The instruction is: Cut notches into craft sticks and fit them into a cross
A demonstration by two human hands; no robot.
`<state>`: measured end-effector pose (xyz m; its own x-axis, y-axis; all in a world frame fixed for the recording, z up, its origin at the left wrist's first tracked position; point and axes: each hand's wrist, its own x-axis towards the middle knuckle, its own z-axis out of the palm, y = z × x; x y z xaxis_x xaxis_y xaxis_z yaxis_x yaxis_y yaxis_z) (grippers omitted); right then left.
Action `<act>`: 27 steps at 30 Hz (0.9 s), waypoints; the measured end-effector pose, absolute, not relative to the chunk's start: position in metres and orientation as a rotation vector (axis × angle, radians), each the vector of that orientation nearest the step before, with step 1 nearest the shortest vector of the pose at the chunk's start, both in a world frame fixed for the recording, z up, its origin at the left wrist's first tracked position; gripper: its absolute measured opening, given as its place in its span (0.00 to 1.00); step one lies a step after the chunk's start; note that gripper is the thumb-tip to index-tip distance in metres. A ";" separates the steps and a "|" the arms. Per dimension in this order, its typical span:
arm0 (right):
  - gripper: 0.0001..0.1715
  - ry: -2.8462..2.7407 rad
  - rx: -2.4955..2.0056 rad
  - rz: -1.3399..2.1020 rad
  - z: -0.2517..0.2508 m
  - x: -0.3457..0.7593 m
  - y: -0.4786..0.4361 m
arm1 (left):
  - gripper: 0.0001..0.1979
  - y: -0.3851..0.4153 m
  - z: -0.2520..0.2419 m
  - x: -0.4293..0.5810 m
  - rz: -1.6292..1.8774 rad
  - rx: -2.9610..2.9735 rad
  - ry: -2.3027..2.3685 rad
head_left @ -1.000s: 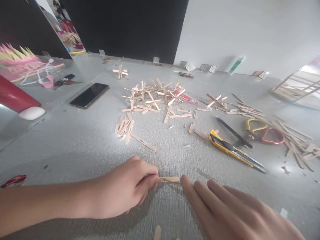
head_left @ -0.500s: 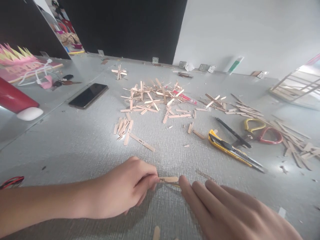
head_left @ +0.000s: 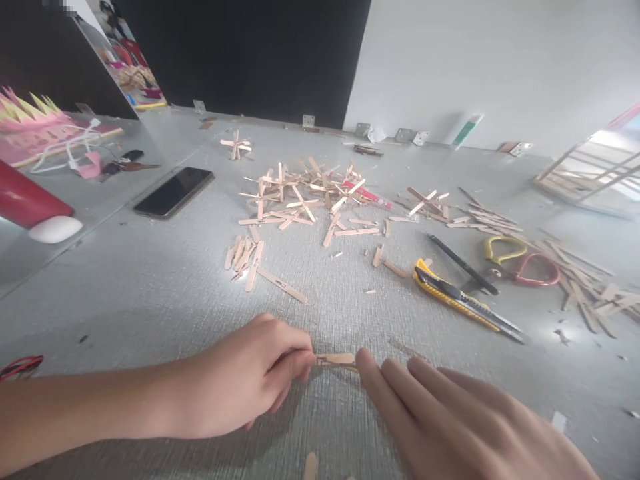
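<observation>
My left hand (head_left: 250, 380) is curled, pinching one end of a short wooden craft stick (head_left: 336, 359) against the grey table (head_left: 150, 287). My right hand (head_left: 460, 420) lies with its fingers stretched out flat, the fingertips pressing on the stick's other end. A second stick seems to lie under the first, partly hidden by my fingers. Another stick piece (head_left: 311, 465) lies at the near edge between my hands.
A pile of wooden sticks (head_left: 300, 200) lies mid-table, more sticks (head_left: 575, 273) at the right. A yellow utility knife (head_left: 460, 300), scissors with yellow and red handles (head_left: 520, 263), a black phone (head_left: 174, 191), a red bottle (head_left: 30, 207) and a stick frame (head_left: 585, 173) lie around.
Both hands stay on the stick; only the camera has shifted slightly, so the scene sits a little to the left.
</observation>
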<state>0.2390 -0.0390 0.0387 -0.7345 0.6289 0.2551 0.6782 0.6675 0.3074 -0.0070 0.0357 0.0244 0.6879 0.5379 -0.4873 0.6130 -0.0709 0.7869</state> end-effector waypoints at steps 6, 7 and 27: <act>0.17 -2.743 -1.090 -0.549 0.038 0.243 -0.036 | 0.21 0.035 0.024 -0.006 -0.083 1.757 0.929; 0.18 -2.738 -1.078 -0.548 0.039 0.244 -0.035 | 0.21 0.035 0.024 -0.006 -0.087 1.768 0.929; 0.20 -2.774 -1.044 -0.476 0.037 0.248 -0.036 | 0.23 0.035 0.022 -0.008 -0.092 1.774 0.931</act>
<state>0.2477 -0.0363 0.0369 -0.7495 0.6174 0.2389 0.6617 0.7093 0.2431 -0.0079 0.0345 0.0223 0.6907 0.5422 -0.4786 0.6250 -0.1146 0.7721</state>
